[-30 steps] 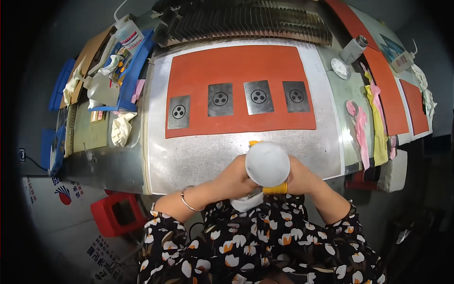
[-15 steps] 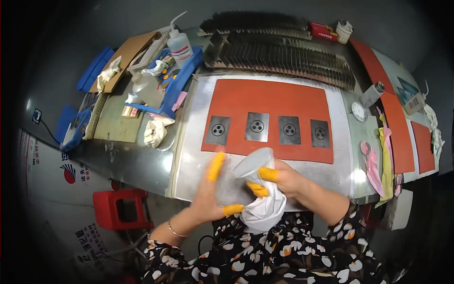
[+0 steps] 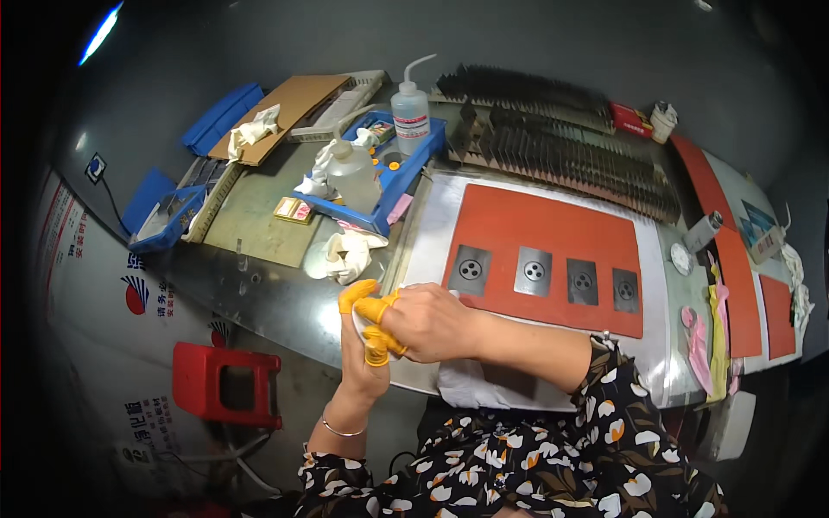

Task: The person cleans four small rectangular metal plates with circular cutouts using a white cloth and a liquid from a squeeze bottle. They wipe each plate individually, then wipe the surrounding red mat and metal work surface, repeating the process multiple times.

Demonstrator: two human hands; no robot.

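Observation:
My left hand (image 3: 361, 371) and my right hand (image 3: 423, 321) meet over the table's near left edge, with yellow finger cots on their fingertips. Both are closed around a small pale piece (image 3: 359, 326), mostly hidden by the fingers; its kind cannot be made out. Below my right forearm a white cloth (image 3: 466, 386) lies bunched at the front edge, apart from the fingers. Several dark square plates (image 3: 534, 271), each bearing a disc with three holes, lie in a row on a red-orange mat (image 3: 553, 231) beyond my right hand.
A crumpled off-white cloth (image 3: 350, 256) lies just beyond my hands. Farther back are a blue tray (image 3: 436, 142), a squeeze bottle (image 3: 410, 112) and racks of upright dark plates (image 3: 579, 160). Pink and yellow strips (image 3: 717, 337) lie at right. A red stool (image 3: 194, 380) stands lower left.
My right hand has swung left, leaving the white cloth at the table's front edge. Both hands have closed together around a pale piece. The view has turned left.

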